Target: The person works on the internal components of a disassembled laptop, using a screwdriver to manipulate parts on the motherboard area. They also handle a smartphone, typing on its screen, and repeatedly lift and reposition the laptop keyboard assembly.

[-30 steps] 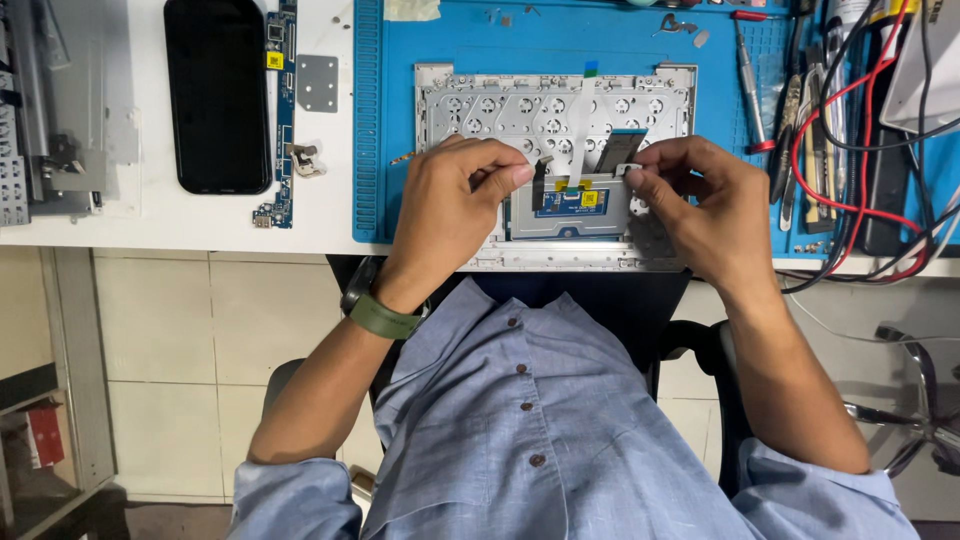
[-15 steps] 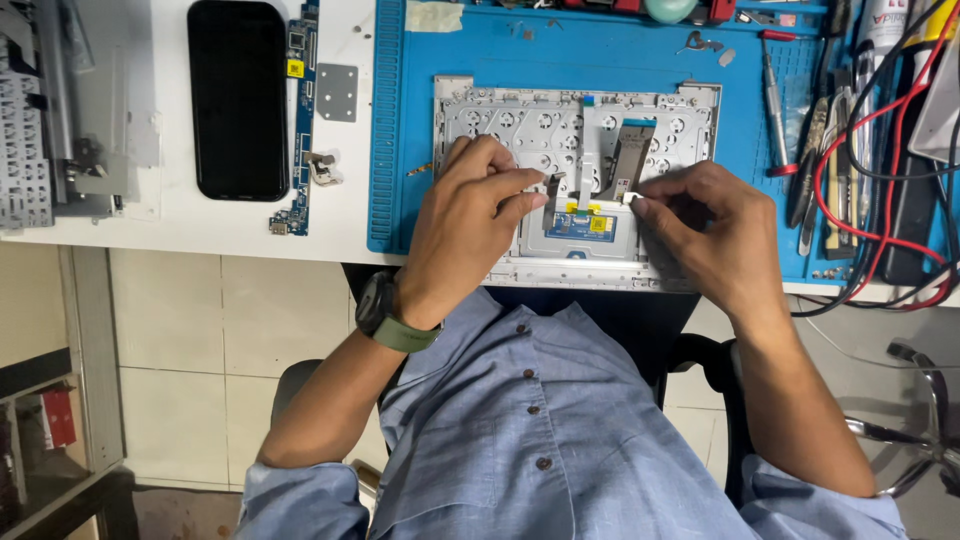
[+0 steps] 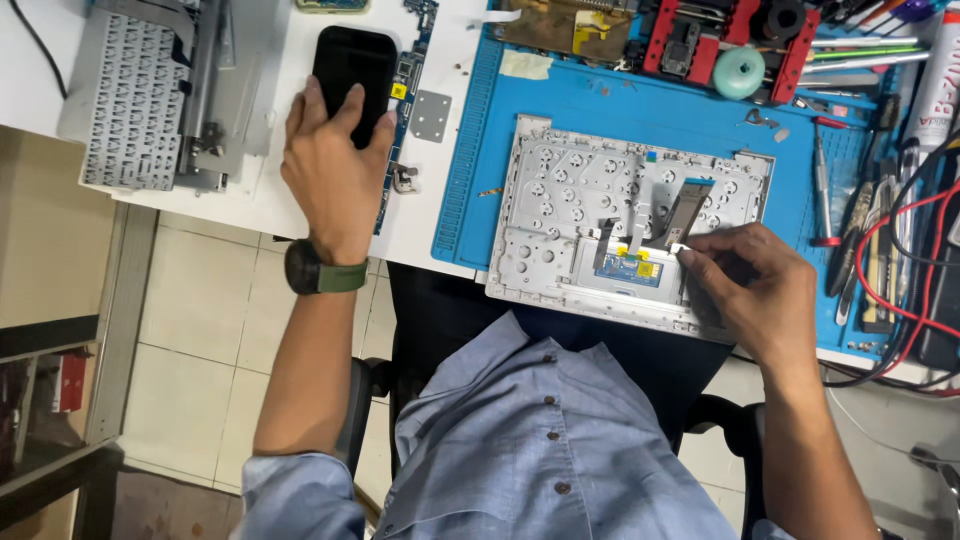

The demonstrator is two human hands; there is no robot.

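Note:
A silver laptop keyboard shell (image 3: 560, 200) lies face down on a blue work mat (image 3: 640, 110), with a small blue circuit board (image 3: 628, 268) near its front edge. My right hand (image 3: 750, 290) pinches a flat grey ribbon cable (image 3: 688, 212) that rises from the shell beside that board. My left hand (image 3: 325, 165) rests with fingers spread on a black smartphone (image 3: 352, 60) lying on the white table, left of the mat. A green-strapped watch sits on my left wrist.
A second grey keyboard frame (image 3: 135, 100) lies at the table's far left. A narrow blue circuit board (image 3: 400, 90) and a small metal plate (image 3: 431, 115) sit next to the phone. Screwdrivers, tweezers, red and black wires (image 3: 900, 270) and a red tool holder (image 3: 725, 35) crowd the right.
My left hand left the laptop shell and moved left onto the black phone. My right hand stayed at the ribbon cable. The camera view shifted right and closer.

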